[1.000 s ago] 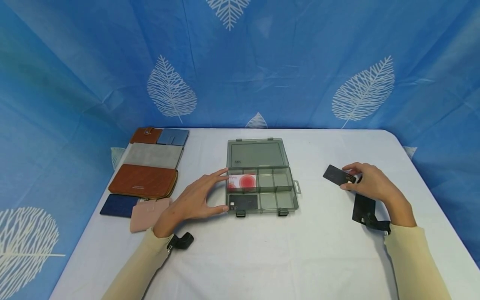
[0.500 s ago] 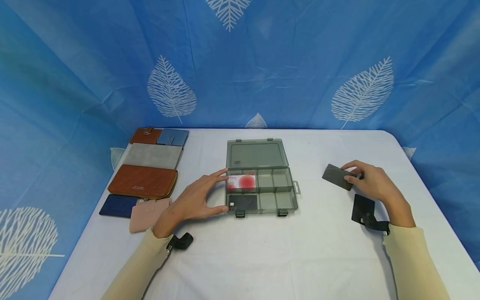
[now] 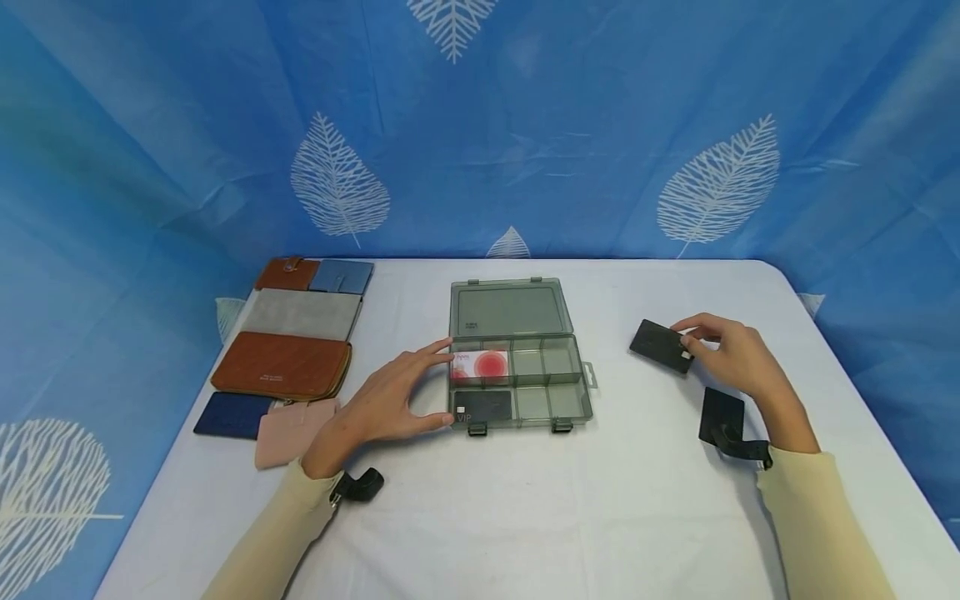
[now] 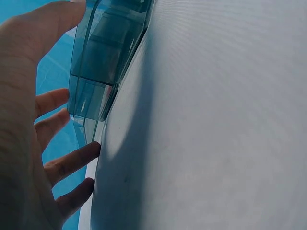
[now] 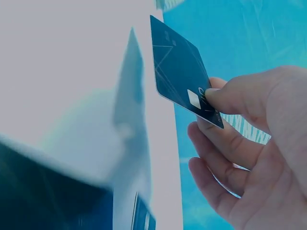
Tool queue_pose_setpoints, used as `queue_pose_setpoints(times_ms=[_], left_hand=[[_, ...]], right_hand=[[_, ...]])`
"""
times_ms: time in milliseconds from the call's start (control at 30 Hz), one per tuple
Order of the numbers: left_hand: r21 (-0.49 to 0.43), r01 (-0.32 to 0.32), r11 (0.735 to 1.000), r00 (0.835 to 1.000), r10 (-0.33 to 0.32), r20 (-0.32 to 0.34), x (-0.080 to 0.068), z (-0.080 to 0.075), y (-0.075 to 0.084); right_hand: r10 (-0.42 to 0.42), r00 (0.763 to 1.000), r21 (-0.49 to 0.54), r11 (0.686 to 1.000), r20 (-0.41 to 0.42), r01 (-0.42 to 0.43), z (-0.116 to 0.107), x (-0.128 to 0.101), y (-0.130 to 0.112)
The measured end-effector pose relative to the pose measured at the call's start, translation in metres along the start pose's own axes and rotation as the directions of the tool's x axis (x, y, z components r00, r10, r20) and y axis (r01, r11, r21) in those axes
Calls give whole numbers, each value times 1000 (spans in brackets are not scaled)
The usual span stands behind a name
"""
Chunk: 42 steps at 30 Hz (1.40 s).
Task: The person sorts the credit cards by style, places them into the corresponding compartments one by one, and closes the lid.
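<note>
My right hand (image 3: pixel 731 354) pinches a black card (image 3: pixel 662 346) between thumb and fingers, at the table's right side. In the right wrist view that card (image 5: pixel 180 67) is tilted above the white cloth and shows a pale chip square near the thumb; its shadow falls on the cloth. A second black card (image 3: pixel 722 410) lies under the right wrist. My left hand (image 3: pixel 386 396) is spread, fingertips and thumb at the left edge of a smoky plastic compartment box (image 3: pixel 534 402), whose lid stands open. Inside lie a red-and-white card (image 3: pixel 480 364) and a black VIP card (image 3: pixel 483 407).
Several wallets lie at the left: a large brown zip wallet (image 3: pixel 281 364), a grey one (image 3: pixel 302 313), a navy one (image 3: pixel 234 415), a pink one (image 3: pixel 295 433), a small brown one (image 3: pixel 287 273) and a blue one (image 3: pixel 341 276). A blue leaf-print curtain (image 3: pixel 525 125) hangs behind the table.
The right hand has shifted slightly left with the black card, whose tilt changed, its face looking grey half a second ago and dark now. The left hand keeps its place by the box.
</note>
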State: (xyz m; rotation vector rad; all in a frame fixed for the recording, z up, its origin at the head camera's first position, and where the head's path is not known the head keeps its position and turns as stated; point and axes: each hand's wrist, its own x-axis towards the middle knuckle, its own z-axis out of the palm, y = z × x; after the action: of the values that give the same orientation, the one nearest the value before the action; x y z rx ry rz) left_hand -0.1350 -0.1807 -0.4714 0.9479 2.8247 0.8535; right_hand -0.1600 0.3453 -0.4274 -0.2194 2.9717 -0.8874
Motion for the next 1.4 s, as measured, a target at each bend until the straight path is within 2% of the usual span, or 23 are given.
queue_pose_setpoints(times_ms=[233, 367, 733, 967, 1233, 1400], left_hand=[[-4, -4, 1000, 1000, 4, -1, 0, -2, -1], [-4, -8, 1000, 1000, 8, 5, 1, -2, 0], [-8, -9, 1000, 1000, 9, 2, 1, -2, -1], [-3, -13, 1000, 1000, 13, 6, 1, -2, -1], [-16, -6, 1000, 1000, 7, 7, 2, -3, 0], [-1, -3, 1000, 1000, 3, 11, 1, -5, -1]], right_hand=[[-103, 992, 8, 995, -72, 104, 10, 6, -42], [-155, 984, 33, 987, -84, 158, 16, 11, -63], [-226, 974, 150, 964, 20, 221, 42, 24, -118], [-330, 942, 190, 930, 61, 314, 68, 16, -145], [-425, 899, 169, 899, 108, 405, 94, 7, -168], [-469, 877, 157, 878, 104, 451, 108, 3, -176]])
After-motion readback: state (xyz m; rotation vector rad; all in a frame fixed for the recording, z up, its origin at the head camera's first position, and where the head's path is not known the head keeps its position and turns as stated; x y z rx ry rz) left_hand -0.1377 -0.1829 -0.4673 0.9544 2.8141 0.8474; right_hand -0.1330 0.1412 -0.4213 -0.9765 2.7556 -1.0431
